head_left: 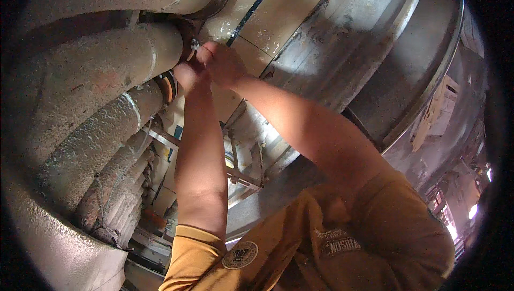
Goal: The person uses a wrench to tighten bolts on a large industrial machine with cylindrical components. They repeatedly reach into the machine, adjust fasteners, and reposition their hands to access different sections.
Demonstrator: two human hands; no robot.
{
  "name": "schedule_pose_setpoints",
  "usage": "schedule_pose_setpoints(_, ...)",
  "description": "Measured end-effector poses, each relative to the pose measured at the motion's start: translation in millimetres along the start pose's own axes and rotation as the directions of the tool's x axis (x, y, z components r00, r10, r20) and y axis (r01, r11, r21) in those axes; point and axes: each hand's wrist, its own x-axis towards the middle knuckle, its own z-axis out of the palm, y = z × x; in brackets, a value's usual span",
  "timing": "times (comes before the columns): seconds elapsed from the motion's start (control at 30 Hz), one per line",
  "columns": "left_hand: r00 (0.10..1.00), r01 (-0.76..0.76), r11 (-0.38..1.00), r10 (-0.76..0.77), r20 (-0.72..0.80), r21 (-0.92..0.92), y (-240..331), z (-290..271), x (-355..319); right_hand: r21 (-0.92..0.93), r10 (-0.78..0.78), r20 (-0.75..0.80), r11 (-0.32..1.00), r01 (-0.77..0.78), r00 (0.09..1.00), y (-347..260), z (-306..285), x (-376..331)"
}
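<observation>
The left hand point(187, 75) and right hand point(219, 65) are meeting, fingers curled, at the dark end of the pipe point(136, 51). A bright piece point(195, 45) is showing there, just beside the right fingertips; cannot tell whether either hand is grasping it. An orange ring point(168, 88) is sitting below. Judgement: bracing one hand, making small, even finger movements, is giving best control.

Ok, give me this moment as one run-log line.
left hand: at end of pipe | right hand: beside left hand | grip: unclear | nearby: other pipes, tiles
</observation>
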Motion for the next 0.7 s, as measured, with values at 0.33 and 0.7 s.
schedule_pose_setpoints(0.33, 0.999, -0.033, 0.997, 0.032, 0.006, 0.065, 0.6, -5.1, 3.3, -0.077, -0.078, -0.027, 0.994, 0.076, 0.997, -0.8, 9.6, -0.8)
schedule_pose_setpoints(0.7, 0.99, 0.137, 0.987, -0.138, 0.015, 0.079, -4.2, -19.6, 22.1, -0.166, -0.026, 0.135, 0.985, 0.048, 0.991, 22.0, 0.6, 28.7)
